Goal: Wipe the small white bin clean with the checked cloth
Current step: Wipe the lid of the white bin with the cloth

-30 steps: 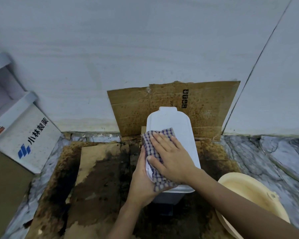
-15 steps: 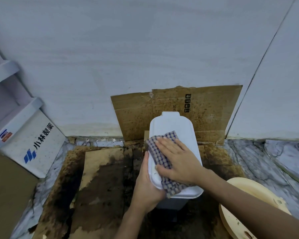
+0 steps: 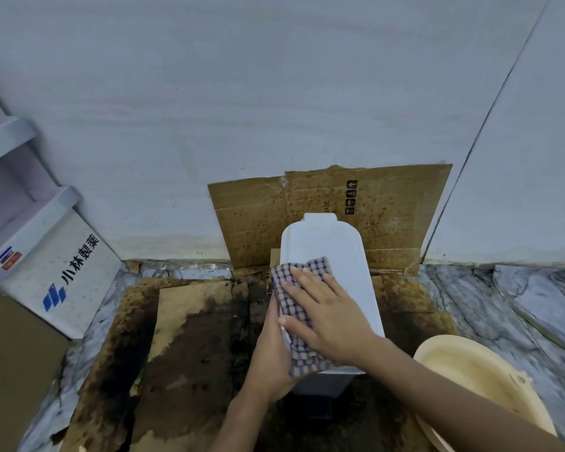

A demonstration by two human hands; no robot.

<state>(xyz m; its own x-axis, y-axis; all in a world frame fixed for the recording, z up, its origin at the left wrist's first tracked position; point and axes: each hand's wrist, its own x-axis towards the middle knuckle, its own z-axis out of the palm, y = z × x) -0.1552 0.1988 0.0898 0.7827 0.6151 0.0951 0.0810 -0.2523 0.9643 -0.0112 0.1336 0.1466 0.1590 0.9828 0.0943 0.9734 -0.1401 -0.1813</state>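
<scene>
Though partly cloth-covered, bin lid point(image 3: 336, 256) spotless white.

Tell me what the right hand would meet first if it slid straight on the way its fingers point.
Beyond the checked cloth under the right hand, probably only floor-level stained brown cardboard; depth is unclear.

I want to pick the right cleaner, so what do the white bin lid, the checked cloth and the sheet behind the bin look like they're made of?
Bin lid: smooth white plastic by its look, moulded rounded corners, even sheen. Checked cloth: soft woven fabric, folding under the right hand. Sheet behind: brown corrugated cardboard, creased, printed, stain-speckled.
</scene>
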